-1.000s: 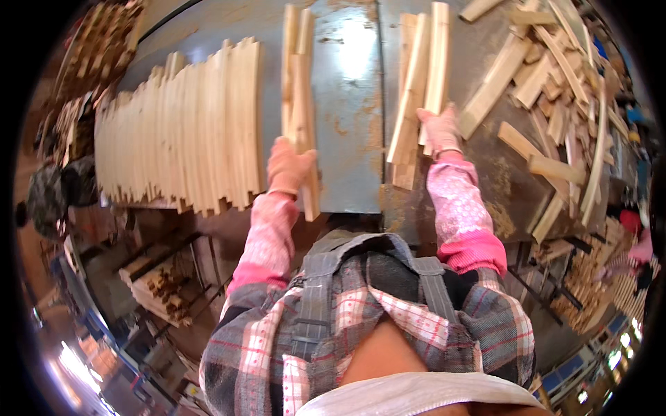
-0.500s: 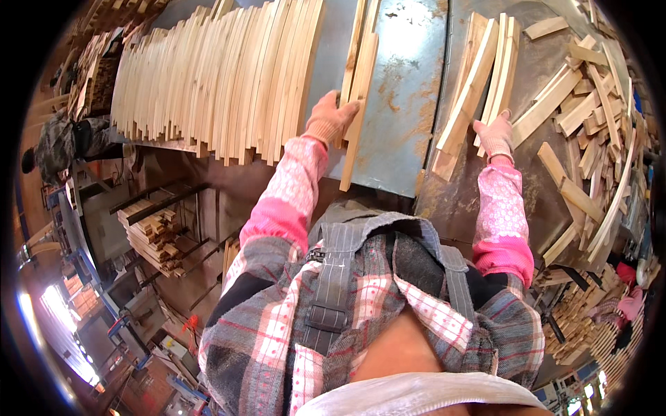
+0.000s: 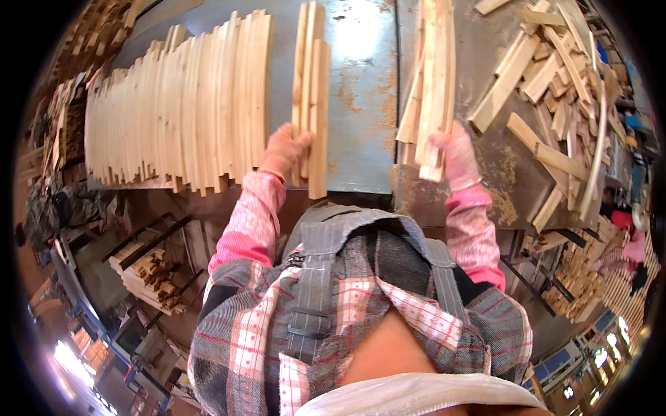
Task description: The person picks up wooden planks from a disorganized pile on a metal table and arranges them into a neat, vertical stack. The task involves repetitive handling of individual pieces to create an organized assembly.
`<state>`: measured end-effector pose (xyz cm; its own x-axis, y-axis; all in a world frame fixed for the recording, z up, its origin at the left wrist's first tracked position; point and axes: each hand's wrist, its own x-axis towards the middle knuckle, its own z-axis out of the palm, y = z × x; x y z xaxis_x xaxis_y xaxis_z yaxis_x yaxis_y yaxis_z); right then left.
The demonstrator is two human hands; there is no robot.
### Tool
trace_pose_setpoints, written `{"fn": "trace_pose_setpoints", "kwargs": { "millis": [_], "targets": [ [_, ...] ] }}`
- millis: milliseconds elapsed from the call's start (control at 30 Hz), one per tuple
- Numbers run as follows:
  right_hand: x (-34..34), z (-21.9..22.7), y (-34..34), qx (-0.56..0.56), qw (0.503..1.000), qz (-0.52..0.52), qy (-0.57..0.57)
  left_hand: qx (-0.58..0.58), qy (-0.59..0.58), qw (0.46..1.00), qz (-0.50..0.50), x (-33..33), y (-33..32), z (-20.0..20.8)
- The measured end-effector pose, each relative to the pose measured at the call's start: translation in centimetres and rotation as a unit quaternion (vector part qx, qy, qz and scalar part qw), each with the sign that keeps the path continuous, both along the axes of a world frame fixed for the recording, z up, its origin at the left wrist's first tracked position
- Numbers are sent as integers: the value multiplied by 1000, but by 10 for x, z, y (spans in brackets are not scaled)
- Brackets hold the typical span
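My left hand (image 3: pixel 286 149), in a pale glove, grips the near part of a small bundle of wooden strips (image 3: pixel 301 76) from its left side. The strips lie side by side on the grey metal tabletop (image 3: pixel 357 132), their ends pointing toward me. To the right, my right hand (image 3: pixel 456 154) is closed around the right edge of another few wooden strips (image 3: pixel 436 83), its fingers partly hidden by them. One more strip lies slightly askew against that bundle's left side. Pink patterned sleeves cover both forearms.
A wide row of upright-laid strips (image 3: pixel 187 104) fills the table's left part. Jumbled offcuts (image 3: pixel 555 90) are heaped on the right, on a brownish board (image 3: pixel 479 166) dusted with sawdust. Below the table at left, stacked wood (image 3: pixel 149 277) rests on a dark metal rack.
The strips by my left hand have come together into a tighter bundle. Those at my right hand have drawn together and sit nearer to me. The whole view has shifted.
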<state>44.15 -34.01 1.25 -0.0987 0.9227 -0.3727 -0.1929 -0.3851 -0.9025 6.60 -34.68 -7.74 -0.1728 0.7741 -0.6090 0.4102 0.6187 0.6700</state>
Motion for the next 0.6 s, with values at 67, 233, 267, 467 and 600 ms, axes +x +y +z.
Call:
{"fn": "trace_pose_setpoints", "kwargs": {
  "millis": [67, 233, 267, 467, 600],
  "targets": [
    [-32, -29, -25, -35, 995, 5, -90, -7, 5, 999, -52, 8, -30, 25],
    [-136, -49, -48, -67, 902, 229, -358, 37, 155, 979, -124, 24, -30, 36],
    [-155, -23, -34, -145, 834, 328, -420, 80, 189, 974, -99, 28, -26, 29],
    [-143, -32, -6, 2, 758, 439, -482, 8, 296, 950, -102, 99, 16, 65],
    [-88, 31, 38, -76, 797, 149, -580, 43, 213, 976, -29, 78, 17, 60]
  ]
}}
